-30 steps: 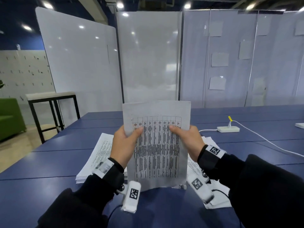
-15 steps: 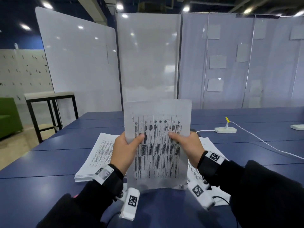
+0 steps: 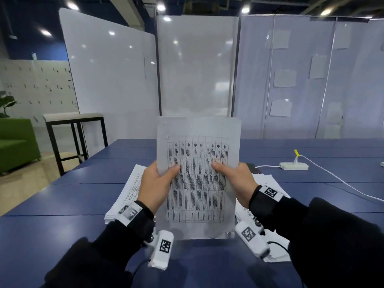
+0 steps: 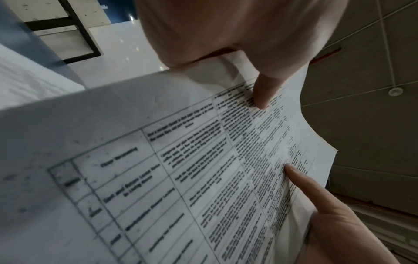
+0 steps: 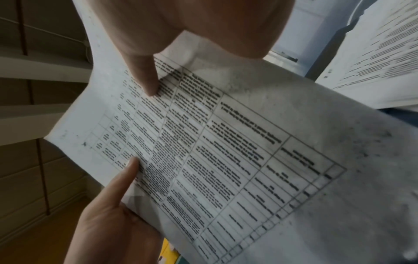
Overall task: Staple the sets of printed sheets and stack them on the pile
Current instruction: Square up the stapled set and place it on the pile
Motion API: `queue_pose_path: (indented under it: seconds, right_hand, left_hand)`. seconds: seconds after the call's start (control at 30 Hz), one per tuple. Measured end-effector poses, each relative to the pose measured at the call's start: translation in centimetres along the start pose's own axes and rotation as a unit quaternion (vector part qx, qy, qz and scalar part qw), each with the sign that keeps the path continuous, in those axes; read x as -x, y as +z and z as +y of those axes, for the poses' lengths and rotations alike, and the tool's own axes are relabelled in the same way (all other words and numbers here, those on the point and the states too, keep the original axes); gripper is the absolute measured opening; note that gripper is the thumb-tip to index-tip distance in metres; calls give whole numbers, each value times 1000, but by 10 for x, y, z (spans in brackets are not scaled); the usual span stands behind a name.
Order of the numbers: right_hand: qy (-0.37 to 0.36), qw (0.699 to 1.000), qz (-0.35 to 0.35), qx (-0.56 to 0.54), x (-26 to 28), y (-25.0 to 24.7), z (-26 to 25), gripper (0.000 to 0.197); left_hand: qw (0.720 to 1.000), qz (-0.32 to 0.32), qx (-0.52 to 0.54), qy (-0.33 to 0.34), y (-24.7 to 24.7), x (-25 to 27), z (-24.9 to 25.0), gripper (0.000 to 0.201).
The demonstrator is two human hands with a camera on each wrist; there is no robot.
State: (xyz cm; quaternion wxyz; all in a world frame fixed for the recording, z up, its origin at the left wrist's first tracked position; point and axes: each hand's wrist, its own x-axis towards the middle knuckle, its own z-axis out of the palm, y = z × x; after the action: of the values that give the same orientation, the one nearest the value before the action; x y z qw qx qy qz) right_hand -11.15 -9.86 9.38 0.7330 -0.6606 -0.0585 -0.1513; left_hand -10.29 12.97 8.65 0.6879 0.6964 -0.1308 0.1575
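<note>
A set of printed sheets (image 3: 197,183) with a table of text stands upright, its bottom edge on the blue table (image 3: 62,204). My left hand (image 3: 158,181) pinches its left side, thumb on the front. My right hand (image 3: 232,175) pinches the right side the same way. In the left wrist view the sheets (image 4: 181,160) fill the frame, with my left thumb (image 4: 264,92) pressed on the print. The right wrist view shows the same sheets (image 5: 226,142). A pile of printed sheets (image 3: 128,190) lies behind on the left. More sheets (image 3: 268,181) lie on the right. I see no stapler.
A white power block (image 3: 294,166) with a white cable (image 3: 342,181) lies at the right on the table. White partition panels (image 3: 197,69) stand behind the table. A black-framed stool (image 3: 72,121) and a green sofa (image 3: 14,142) are off to the left.
Both hands keep holding the set upright on its bottom edge. They sit slightly lower on its sides than a second ago.
</note>
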Motion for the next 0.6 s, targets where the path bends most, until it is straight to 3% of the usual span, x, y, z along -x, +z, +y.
queue_pose_path:
  seconds: [0.1, 0.27, 0.33, 0.37, 0.4, 0.47, 0.53, 0.6]
  right_hand:
    - [37, 997, -52, -33, -8, 29, -2, 35]
    - [176, 971, -156, -39, -16, 89, 9, 51]
    - [192, 957, -213, 54, -17, 119, 25, 44]
    - [172, 940, -253, 153, -16, 135, 34, 36]
    - [128, 906, -301, 269, -15, 149, 45, 31]
    - [25, 798, -393, 457, -6, 178, 63, 38]
    - [-29, 705, -441, 554, 6, 203, 77, 59]
    - [-60, 645, -469, 600, 18, 221, 93, 75]
  left_hand:
    - [1000, 13, -20, 11, -37, -5, 15, 20]
    - [992, 61, -112, 10, -142, -2, 41, 14]
    - [984, 99, -149, -2, -190, 4, 48, 12]
    - [979, 117, -168, -9, -212, 9, 52, 13]
    - [974, 133, -183, -16, -232, 14, 53, 14]
    - [966, 152, -208, -30, -261, 28, 56, 15]
    - [962, 156, -221, -45, -279, 42, 58, 16]
    - [958, 164, -224, -65, -290, 55, 57, 15]
